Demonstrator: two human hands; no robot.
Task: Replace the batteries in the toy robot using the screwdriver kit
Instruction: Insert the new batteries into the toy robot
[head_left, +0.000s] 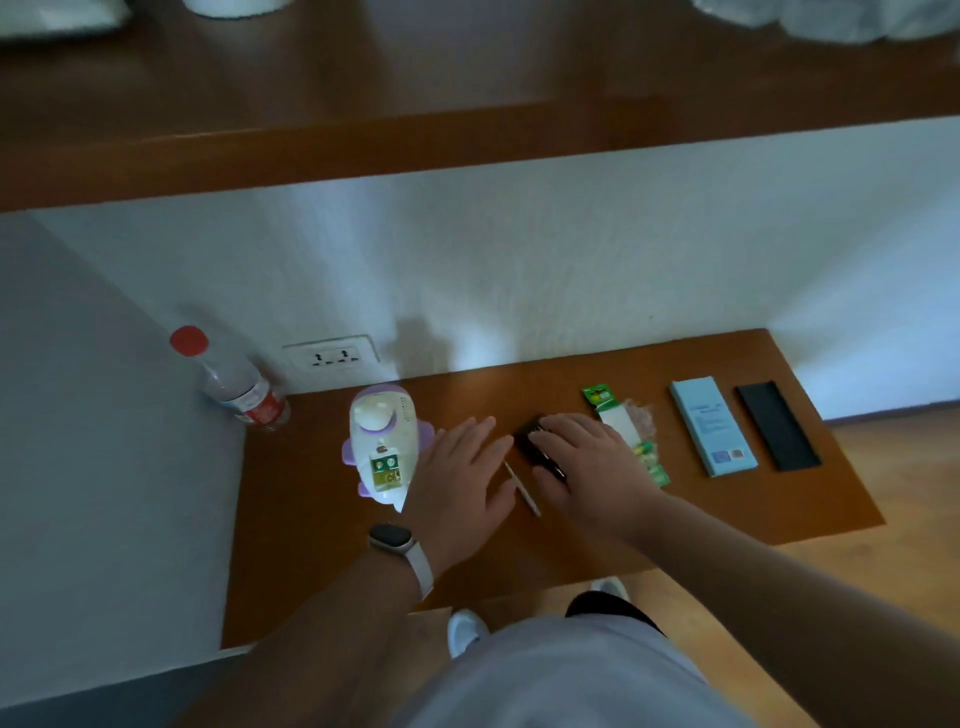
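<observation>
Your right hand (587, 457) lay flat, hiding most of one black bit case (527, 435); your left hand (462, 478), fingers spread, was beside one screwdriver (524, 491).

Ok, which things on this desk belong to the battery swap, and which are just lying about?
For the job: toy robot; slim screwdriver; black bit tray under the right hand; green battery pack; probably also the light blue box and black strip, which look like kit packaging.

Lying about: water bottle; wall socket.
</observation>
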